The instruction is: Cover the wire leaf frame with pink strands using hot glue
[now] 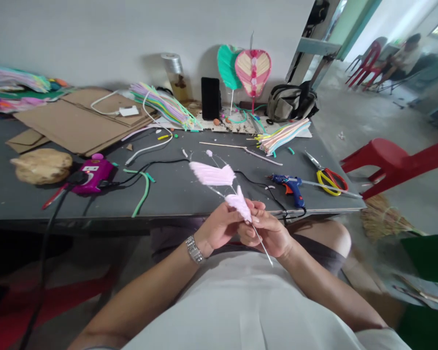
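Just over the table's front edge, my two hands hold a wire frame partly covered with pale pink pipe cleaners [213, 175]. My left hand [219, 226], with a watch on its wrist, pinches the lower pink part from the left. The fingers of my right hand [268, 228] close round the base of that part, where the bare wire stem slants down toward my lap. Thin bare wire loops out past the upper pink band. To the right on the table lies a blue glue gun [294, 187] with a long glue stick in its back.
Scissors [324, 175] with red and yellow handles lie at the right edge. Pipe cleaner bundles [284, 136], cardboard [83, 121], a phone [210, 98] and two leaf-shaped fans [253, 70] are at the back. A purple power socket [97, 175] with black cords stands left. A red chair [394, 155] is at right.
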`<state>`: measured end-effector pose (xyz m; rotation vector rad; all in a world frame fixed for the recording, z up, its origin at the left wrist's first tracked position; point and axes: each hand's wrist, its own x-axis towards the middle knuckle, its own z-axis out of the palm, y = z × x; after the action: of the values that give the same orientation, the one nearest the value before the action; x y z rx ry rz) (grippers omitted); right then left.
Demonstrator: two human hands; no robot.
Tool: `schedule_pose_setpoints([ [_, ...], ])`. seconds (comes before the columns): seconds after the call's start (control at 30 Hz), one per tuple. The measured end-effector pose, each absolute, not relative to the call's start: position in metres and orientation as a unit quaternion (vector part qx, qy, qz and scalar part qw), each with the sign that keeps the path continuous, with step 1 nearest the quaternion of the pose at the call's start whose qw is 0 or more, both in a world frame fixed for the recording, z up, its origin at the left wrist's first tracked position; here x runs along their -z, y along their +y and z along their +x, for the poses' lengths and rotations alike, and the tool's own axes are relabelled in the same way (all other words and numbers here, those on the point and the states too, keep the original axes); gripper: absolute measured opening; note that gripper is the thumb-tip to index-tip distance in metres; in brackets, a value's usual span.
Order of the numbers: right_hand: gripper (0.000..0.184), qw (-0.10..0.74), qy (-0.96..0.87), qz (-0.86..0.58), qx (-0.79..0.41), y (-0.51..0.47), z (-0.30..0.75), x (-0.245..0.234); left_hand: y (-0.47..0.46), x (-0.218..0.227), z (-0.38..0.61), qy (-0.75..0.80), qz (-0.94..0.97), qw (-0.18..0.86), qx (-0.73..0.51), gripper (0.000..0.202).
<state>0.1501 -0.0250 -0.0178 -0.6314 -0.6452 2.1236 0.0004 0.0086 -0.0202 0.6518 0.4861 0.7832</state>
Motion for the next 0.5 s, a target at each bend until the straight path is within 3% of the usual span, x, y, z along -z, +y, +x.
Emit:
schedule_pose_setpoints([
  [0.17,0.047,0.429,-0.32,-0.37,-0.759,-0.029,0.161,0.023,0.009,0.028,-0.002,0.304,0.358,0.787,-0.4,0.035],
  [0.33,0.04,0.508,-0.429,-0.497,-0.558,-0.028,0.171,0.029,0.007,0.044,-0.006,0.424,0.389,0.683,-0.45,0.032],
  [0.5,0.034,0.514,-0.449,-0.514,-0.52,-0.02,0.173,0.027,0.004,0.047,-0.005,0.433,0.385,0.7,-0.418,0.03],
])
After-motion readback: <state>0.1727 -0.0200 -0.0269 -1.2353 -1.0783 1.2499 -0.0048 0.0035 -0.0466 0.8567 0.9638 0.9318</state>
